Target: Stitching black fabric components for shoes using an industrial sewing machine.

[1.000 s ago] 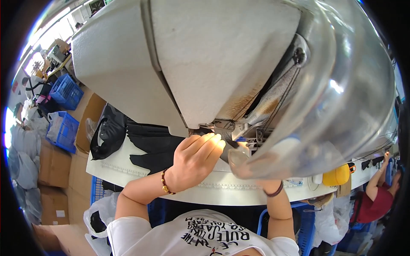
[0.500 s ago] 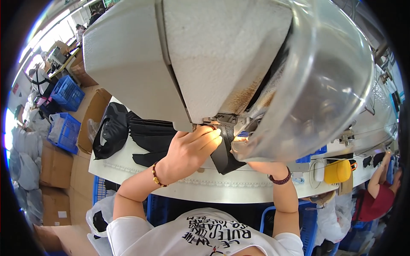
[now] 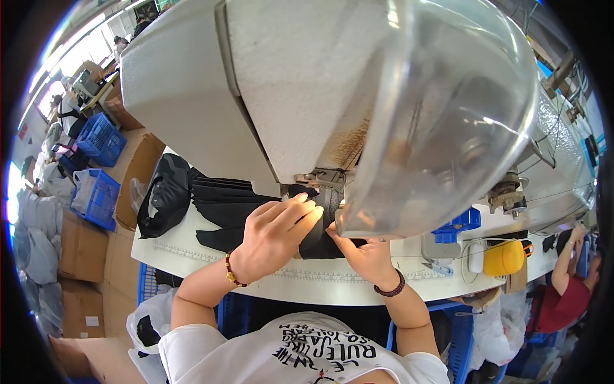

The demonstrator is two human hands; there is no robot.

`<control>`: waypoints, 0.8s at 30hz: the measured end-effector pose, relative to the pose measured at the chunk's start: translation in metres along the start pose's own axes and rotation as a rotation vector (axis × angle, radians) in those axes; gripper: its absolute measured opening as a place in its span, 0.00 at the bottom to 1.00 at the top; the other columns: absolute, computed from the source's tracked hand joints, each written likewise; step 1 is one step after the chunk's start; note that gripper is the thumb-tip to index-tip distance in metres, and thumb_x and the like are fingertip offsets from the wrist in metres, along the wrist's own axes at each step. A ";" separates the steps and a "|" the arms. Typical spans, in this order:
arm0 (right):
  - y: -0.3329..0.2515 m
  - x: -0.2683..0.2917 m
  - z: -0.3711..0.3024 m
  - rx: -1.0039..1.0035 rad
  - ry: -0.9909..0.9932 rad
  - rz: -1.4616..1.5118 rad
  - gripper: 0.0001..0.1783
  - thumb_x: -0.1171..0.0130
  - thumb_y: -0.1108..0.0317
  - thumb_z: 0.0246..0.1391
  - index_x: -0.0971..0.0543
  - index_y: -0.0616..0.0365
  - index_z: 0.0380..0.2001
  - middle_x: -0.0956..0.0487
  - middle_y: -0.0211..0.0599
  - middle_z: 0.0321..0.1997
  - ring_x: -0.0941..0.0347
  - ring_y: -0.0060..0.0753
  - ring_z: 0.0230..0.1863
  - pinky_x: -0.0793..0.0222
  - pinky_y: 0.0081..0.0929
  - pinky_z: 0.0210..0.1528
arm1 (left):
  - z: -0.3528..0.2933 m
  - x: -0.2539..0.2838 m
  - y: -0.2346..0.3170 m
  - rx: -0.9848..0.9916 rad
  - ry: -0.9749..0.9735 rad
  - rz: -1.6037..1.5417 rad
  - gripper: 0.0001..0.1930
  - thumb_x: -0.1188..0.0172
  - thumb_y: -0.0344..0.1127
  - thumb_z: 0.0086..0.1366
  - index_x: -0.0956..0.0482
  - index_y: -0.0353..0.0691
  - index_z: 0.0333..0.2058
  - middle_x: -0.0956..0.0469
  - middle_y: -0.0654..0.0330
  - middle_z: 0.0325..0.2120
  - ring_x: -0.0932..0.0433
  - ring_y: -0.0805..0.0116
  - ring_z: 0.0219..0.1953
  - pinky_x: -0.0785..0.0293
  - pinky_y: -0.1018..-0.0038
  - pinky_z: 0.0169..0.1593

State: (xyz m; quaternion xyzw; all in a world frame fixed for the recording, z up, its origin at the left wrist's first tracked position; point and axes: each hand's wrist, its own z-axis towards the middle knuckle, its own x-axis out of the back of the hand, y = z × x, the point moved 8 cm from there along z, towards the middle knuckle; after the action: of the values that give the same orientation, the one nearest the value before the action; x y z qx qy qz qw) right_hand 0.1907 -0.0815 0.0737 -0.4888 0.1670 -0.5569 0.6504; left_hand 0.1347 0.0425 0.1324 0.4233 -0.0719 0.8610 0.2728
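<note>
A black fabric piece [image 3: 313, 244] lies curved under the needle area of a large grey sewing machine [image 3: 288, 77]. My left hand [image 3: 272, 233] is on its left side, fingers bent and closed together on the fabric close to the presser foot. On the right, my right hand [image 3: 368, 256] pinches the piece's edge between thumb and fingers; part of these fingers is hidden behind the machine's clear plastic guard [image 3: 441, 128]. The needle point itself is hidden by the machine head and my fingers.
Stacked black fabric pieces [image 3: 224, 201] and a black shaped part [image 3: 163, 195] lie left on the white table [image 3: 320, 288], which bears a ruler strip. A yellow container [image 3: 503, 257] and a blue part [image 3: 457, 225] stand right. Blue crates [image 3: 96, 198] and cartons are left; a co-worker's red sleeve [image 3: 563, 301] shows right.
My right hand has moved left and out from behind the guard onto the fabric. The black piece has turned, its lower end swinging from a downward point to lying sideways. My left hand shifted slightly left.
</note>
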 end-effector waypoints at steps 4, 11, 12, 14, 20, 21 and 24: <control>0.022 -0.006 0.000 -0.114 -0.011 0.238 0.11 0.41 0.79 0.49 0.27 0.65 0.37 0.24 0.32 0.33 0.28 0.24 0.37 0.30 0.19 0.41 | 0.005 0.004 0.006 -0.154 0.076 0.112 0.17 0.44 0.30 0.41 0.23 0.33 0.34 0.26 0.58 0.32 0.22 0.63 0.37 0.26 0.75 0.30; 0.022 0.004 0.003 -0.068 -0.056 -0.006 0.16 0.38 0.78 0.47 0.28 0.64 0.41 0.25 0.34 0.38 0.28 0.22 0.40 0.30 0.21 0.40 | 0.007 0.001 0.007 -0.224 0.062 0.148 0.18 0.44 0.29 0.42 0.23 0.32 0.36 0.27 0.59 0.35 0.25 0.66 0.37 0.28 0.76 0.29; 0.022 0.007 0.002 -0.074 -0.050 0.076 0.16 0.38 0.78 0.47 0.28 0.64 0.41 0.25 0.34 0.38 0.28 0.22 0.40 0.30 0.21 0.40 | 0.006 -0.001 0.003 -0.193 0.022 0.131 0.19 0.44 0.29 0.43 0.23 0.32 0.37 0.27 0.59 0.37 0.26 0.67 0.38 0.29 0.76 0.29; 0.036 0.007 -0.006 -0.272 -0.079 0.176 0.18 0.36 0.77 0.46 0.27 0.63 0.42 0.25 0.32 0.41 0.30 0.22 0.42 0.32 0.23 0.42 | 0.003 0.001 0.000 -0.176 0.010 0.105 0.19 0.43 0.28 0.43 0.23 0.33 0.38 0.27 0.59 0.38 0.27 0.67 0.39 0.29 0.77 0.29; 0.027 0.016 -0.016 -0.222 -0.029 0.327 0.16 0.38 0.75 0.49 0.25 0.60 0.44 0.25 0.29 0.41 0.33 0.16 0.37 0.37 0.16 0.37 | -0.011 0.016 -0.025 0.076 0.244 -0.373 0.13 0.37 0.19 0.43 0.19 0.36 0.30 0.21 0.58 0.32 0.21 0.61 0.38 0.23 0.73 0.40; 0.024 0.016 -0.017 -0.208 -0.031 0.336 0.16 0.39 0.75 0.50 0.25 0.60 0.44 0.26 0.28 0.40 0.34 0.15 0.35 0.38 0.15 0.36 | -0.013 0.015 -0.026 0.077 0.241 -0.377 0.13 0.37 0.19 0.43 0.19 0.36 0.30 0.21 0.58 0.32 0.21 0.61 0.38 0.23 0.73 0.40; 0.017 0.015 -0.016 -0.178 -0.042 0.363 0.14 0.41 0.74 0.52 0.25 0.60 0.43 0.26 0.24 0.36 0.36 0.11 0.31 0.41 0.12 0.32 | -0.015 0.016 -0.016 -0.124 0.213 -0.264 0.12 0.38 0.20 0.44 0.20 0.33 0.31 0.22 0.56 0.35 0.22 0.61 0.43 0.20 0.73 0.41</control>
State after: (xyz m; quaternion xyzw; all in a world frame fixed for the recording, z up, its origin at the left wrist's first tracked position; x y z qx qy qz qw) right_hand 0.1931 -0.1040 0.0578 -0.5177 0.2875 -0.4032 0.6976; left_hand 0.1250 0.0682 0.1340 0.3176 -0.0395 0.8516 0.4152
